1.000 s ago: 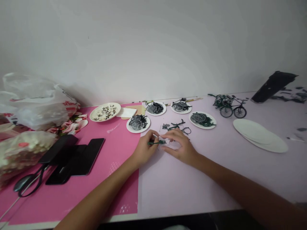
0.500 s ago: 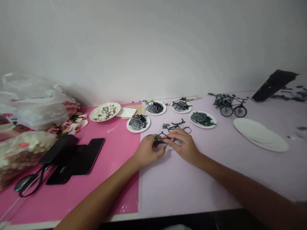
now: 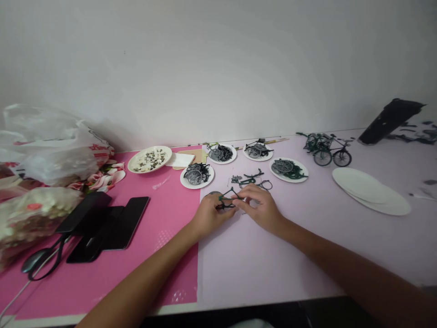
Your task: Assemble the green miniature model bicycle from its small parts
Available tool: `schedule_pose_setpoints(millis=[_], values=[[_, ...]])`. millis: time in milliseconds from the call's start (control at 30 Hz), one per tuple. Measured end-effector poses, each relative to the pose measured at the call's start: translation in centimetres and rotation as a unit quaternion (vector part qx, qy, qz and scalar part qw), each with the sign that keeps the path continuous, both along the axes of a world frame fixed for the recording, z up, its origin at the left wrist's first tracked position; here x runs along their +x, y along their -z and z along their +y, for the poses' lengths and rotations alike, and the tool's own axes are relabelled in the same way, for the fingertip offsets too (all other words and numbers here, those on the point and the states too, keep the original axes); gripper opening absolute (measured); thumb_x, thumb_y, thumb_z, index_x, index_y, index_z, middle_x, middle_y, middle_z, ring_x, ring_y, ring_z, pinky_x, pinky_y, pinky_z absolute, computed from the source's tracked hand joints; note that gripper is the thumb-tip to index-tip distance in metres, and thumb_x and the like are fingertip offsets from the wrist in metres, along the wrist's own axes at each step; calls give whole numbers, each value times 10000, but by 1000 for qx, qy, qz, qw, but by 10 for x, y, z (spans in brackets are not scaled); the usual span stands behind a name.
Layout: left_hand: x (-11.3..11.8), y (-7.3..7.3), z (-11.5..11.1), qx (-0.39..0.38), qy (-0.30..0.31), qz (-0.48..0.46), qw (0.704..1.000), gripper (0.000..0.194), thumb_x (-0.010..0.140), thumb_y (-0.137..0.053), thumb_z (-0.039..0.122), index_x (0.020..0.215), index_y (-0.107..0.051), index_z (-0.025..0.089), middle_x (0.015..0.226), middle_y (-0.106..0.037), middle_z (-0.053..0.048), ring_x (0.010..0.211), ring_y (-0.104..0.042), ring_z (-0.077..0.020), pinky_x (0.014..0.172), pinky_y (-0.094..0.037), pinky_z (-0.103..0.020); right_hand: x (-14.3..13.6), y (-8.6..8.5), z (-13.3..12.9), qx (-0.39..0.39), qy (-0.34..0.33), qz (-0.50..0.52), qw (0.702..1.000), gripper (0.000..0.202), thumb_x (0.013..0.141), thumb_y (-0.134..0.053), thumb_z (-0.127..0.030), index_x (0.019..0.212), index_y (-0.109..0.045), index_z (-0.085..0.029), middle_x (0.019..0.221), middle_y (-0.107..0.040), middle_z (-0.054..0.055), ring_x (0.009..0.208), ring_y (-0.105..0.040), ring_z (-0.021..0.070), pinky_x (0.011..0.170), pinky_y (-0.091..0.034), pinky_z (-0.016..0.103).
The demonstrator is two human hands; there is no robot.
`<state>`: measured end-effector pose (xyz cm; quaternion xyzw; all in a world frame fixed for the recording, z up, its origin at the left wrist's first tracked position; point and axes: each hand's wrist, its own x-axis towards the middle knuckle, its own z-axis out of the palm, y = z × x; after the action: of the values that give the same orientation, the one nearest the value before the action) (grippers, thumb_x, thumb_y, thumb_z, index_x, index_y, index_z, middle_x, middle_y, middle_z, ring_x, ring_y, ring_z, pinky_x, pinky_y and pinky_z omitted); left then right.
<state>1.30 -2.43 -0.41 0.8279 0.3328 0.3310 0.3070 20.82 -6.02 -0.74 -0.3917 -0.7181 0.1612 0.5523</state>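
Left hand [image 3: 209, 215], curled, and right hand [image 3: 261, 206], thumb and finger pinched, grip a green toy-bicycle frame [image 3: 221, 198] over the surface [image 3: 273, 273]; fitting seems in hand, probably calling next for steady alignment.

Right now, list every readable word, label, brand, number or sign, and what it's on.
No text is legible.
White plastic carrier bag: red lettering, too blurred to read.
Filled plastic bag: orange-red patch, no readable characters.
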Motion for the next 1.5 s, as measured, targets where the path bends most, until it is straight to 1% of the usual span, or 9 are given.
schedule_pose_setpoints(millis=[100,300,533,733,867,1067,1200,1333,1500], values=[[0,0,1,-11,2,5,1000,197,901,-673,314,794,-743,165,711,-643,-28,649,-531,-138,583,-401,-247,0,-1,0,2,-2,-3,1000,109,966,-720,-315,916,-769,-232,811,-729,46,780,-638,197,637,-540,323],[-1,-2,1,-22,-5,31,999,182,902,-670,312,904,-788,173,731,-637,-32,675,-524,-152,607,-398,-262,-1,-1,0,-7,6,-7,1000,124,969,-711,-323,899,-755,-231,814,-724,49,773,-635,200,635,-540,330],[0,-2,2,3,-20,48,999,189,918,-660,311,910,-786,170,722,-621,-21,673,-514,-145,616,-379,-254,-1,0,0,-13,4,-6,1000,144,982,-694,-329,880,-731,-235,807,-706,45,783,-636,198,634,-542,318],[0,-2,2,-9,-25,45,999,193,901,-661,309,837,-768,161,681,-600,-11,645,-500,-136,601,-373,-253,-2,1,0,-15,5,-2,1000,153,981,-693,-333,870,-720,-231,824,-712,47,796,-639,199,638,-539,320],[1,-5,-1,-34,-6,36,999,219,908,-662,338,832,-762,159,682,-649,-18,638,-525,-136,597,-402,-249,-2,0,0,-18,6,-2,1000,170,989,-681,-349,866,-709,-236,809,-705,43,799,-639,206,645,-532,331],[3,-12,-8,29,-26,51,998,258,901,-664,313,682,-679,178,621,-608,-19,603,-505,-137,598,-417,-268,-1,-2,-3,-1,-2,-23,1000,240,1014,-641,-329,793,-643,-236,743,-656,22,732,-601,194,684,-512,354],[3,-12,-10,61,-36,47,996,199,892,-667,311,759,-725,175,710,-645,-43,644,-554,-148,613,-446,-272,-2,-3,-5,25,1,-24,999,231,1014,-641,-331,801,-637,-242,740,-657,23,726,-596,202,694,-518,367],[0,-7,-7,82,-31,30,996,202,905,-662,298,774,-740,166,717,-606,-33,622,-538,-129,583,-430,-254,-3,-5,-5,41,-1,-28,999,198,1023,-634,-329,845,-654,-244,755,-663,25,732,-594,204,695,-518,366],[-1,0,-2,79,-17,-19,997,134,870,-711,275,833,-765,158,1023,-672,-95,666,-587,-105,595,-482,-243,-3,-5,-5,32,-3,-34,999,205,1032,-620,-336,853,-658,-244,754,-657,24,732,-586,203,688,-513,362]])
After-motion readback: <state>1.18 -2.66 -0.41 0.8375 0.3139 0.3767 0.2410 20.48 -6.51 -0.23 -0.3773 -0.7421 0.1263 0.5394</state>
